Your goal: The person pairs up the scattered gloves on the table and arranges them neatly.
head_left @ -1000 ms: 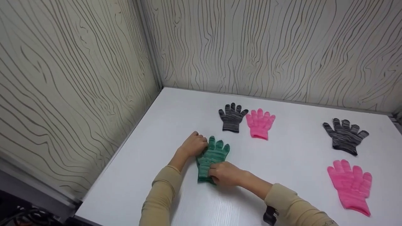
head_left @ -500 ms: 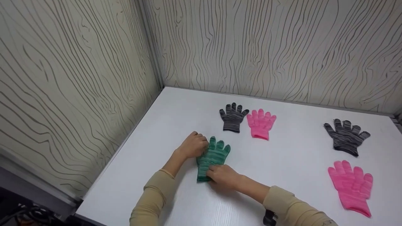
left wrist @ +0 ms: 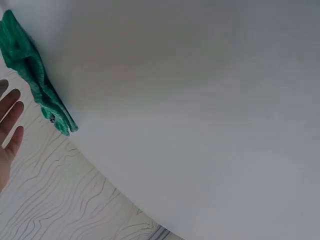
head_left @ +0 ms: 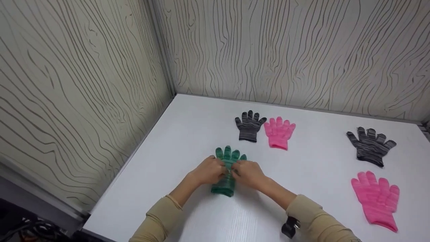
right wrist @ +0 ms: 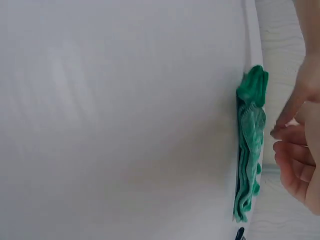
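Left hand: over the green glove; in its wrist view I see the fingers loosely extended, holding nothing. Right hand: over the glove's other side, fingers curled; I cannot tell whether they pinch cloth. The green glove, its edge showing layers, lies on the white table, fingers pointing away. Beyond it I note a grey glove just beside a pink glove; well to the right, a second grey glove and, nearer, a second pink glove.
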The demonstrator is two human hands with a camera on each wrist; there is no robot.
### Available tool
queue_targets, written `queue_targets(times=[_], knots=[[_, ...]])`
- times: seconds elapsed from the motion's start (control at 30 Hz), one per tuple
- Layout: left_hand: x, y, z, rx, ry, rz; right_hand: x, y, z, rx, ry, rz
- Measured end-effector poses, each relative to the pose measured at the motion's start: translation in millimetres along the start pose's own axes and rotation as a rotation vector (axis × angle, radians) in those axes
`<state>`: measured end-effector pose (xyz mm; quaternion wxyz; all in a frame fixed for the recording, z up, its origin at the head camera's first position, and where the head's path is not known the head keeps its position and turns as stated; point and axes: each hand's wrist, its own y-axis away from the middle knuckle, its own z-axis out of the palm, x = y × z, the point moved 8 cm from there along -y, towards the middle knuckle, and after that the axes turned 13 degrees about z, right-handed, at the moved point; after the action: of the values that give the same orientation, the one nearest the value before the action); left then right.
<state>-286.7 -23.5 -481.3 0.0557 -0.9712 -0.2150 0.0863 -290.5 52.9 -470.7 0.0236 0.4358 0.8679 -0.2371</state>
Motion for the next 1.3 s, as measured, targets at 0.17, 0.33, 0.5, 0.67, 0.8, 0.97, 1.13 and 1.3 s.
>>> queue_targets(times=[0.17,0.33,0.5,0.67,0.8,0.97,1.13,1.3], knots=[[17.0,-7.4,6.0,-0.073,0.042,0.051,46.9,-20.5,-6.6,0.071,-0.033,0.218],[23.1,-7.0,10.6,-0.110,-0.001,0.085,73.8,-30.5,6.7,-0.004,-0.011,0.318],[29.9,-3.4,16.6,-0.116,-0.056,0.153,80.7,-31.3,17.6,-0.052,0.038,0.311],[33.1,-1.1,18.0,-0.108,-0.128,0.201,81.9,-31.9,24.4,-0.079,0.107,0.281],[35.3,0.8,18.4,-0.112,-0.183,0.232,74.9,-32.6,28.1,-0.077,0.183,0.168],[36.7,0.8,21.6,-0.113,-0.183,0.231,66.2,-29.6,26.7,-0.008,0.266,0.044],[37.9,0.5,22.3,-0.109,-0.165,0.212,74.5,-29.0,23.2,-0.056,0.151,0.172],[38.3,2.1,22.5,-0.095,-0.162,0.221,91.7,-31.7,25.1,-0.187,-0.083,0.413]])
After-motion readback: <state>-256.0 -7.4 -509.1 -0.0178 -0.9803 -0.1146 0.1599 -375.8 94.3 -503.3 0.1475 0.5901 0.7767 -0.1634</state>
